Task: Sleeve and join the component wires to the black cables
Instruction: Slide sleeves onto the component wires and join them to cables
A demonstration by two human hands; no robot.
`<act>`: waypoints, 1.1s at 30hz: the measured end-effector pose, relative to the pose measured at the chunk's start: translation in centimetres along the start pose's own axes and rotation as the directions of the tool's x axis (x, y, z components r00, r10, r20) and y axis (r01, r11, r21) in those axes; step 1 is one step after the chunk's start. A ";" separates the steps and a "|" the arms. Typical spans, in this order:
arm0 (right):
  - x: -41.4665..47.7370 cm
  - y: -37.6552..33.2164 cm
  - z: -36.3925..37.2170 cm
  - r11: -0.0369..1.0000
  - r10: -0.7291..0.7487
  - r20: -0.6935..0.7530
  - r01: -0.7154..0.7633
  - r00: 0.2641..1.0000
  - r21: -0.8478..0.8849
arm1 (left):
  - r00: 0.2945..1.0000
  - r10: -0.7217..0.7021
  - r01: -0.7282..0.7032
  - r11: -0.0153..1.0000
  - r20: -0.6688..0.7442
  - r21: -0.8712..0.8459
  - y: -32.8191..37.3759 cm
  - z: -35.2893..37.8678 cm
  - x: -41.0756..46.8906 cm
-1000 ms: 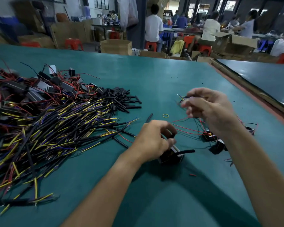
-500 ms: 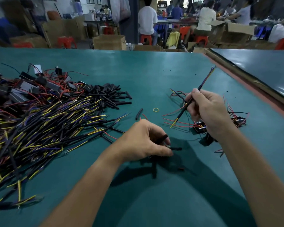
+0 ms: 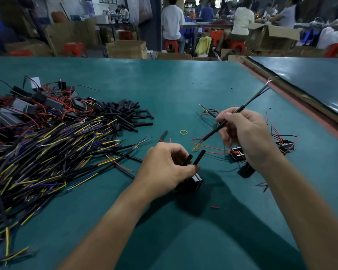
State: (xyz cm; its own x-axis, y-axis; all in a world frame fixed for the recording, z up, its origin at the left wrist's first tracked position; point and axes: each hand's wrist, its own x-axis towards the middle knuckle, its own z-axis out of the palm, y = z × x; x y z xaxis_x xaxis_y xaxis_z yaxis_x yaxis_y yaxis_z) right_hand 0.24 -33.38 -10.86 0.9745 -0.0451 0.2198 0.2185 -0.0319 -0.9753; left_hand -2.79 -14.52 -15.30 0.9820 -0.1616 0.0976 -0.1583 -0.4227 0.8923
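Along the left edge of the green table (image 3: pixel 183 84) a wide heap of black cables (image 3: pixel 47 152) with yellow and blue ends is spread. Components (image 3: pixel 18 110) with red wires are piled behind it, and a pile of black sleeves (image 3: pixel 125 114) lies at its right margin. Bare surface is left from there to the far edge.

Near the middle, 1 loose sleeve (image 3: pixel 163 134) and a yellow rubber band (image 3: pixel 183 132) lie apart. The left hand (image 3: pixel 164 168) is curled, and 2 short sleeve pieces (image 3: pixel 199 156) are pinched between its thumb and fingers. A black component block (image 3: pixel 193 181) sits just beneath it; whether it is touched cannot be told. A red scrap (image 3: pixel 215 207) lies nearer, on open table between the forearms.

Further right, a single black cable (image 3: pixel 213 133) is pinched in the curled fingers of the right hand (image 3: pixel 246 137), tilted, with its stripped end raised toward the table's right edge. 2 wired components (image 3: pixel 237 154) lie below that hand, near the reddish border strip (image 3: pixel 300 106).
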 end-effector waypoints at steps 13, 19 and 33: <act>-0.5 -0.6 0.2 0.997 0.031 0.159 -0.020 0.987 -0.075 | 1.000 -0.017 0.023 0.952 0.022 -0.304 0.7 -0.7 -0.2; -0.9 -0.5 0.2 0.988 0.005 0.201 0.027 0.980 -0.154 | 0.999 -0.036 0.041 0.956 0.023 -0.289 0.6 -1.3 0.0; -0.9 -0.4 0.7 0.985 -0.004 0.159 0.031 0.987 -0.168 | 0.994 -0.106 0.093 0.952 -0.030 -0.291 0.9 -1.7 0.1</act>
State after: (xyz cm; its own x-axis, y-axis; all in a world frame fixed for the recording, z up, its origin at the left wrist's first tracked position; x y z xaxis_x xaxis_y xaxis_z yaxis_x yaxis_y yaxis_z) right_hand -0.68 -32.63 -10.72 0.9693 0.1147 0.2176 0.2372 -0.2008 -0.9505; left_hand -2.64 -13.38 -13.72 0.9959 -0.0890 0.0152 -0.0292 -0.1577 0.9871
